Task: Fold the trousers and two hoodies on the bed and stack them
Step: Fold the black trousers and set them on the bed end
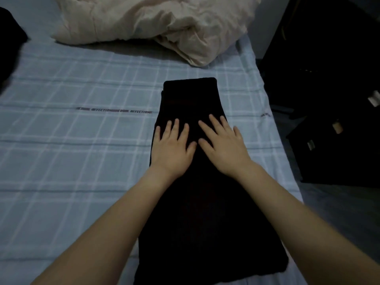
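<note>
A long black garment (191,95), folded into a narrow strip, lies lengthwise on the right half of the bed, running from the near edge toward the pillow end. My left hand (172,147) lies flat on its left side with straight, spread fingers. Beside it, my right hand (224,147) presses flat on the same garment, fingers straight, thumb nearly touching the left thumb. Another black garment (10,44) shows partly at the far left edge of the bed. Whether the strip is the trousers or a hoodie cannot be told.
The bed carries a pale blue checked sheet (72,151). A crumpled cream duvet (156,23) is heaped at the far end. Dark furniture (329,99) stands close to the bed's right edge.
</note>
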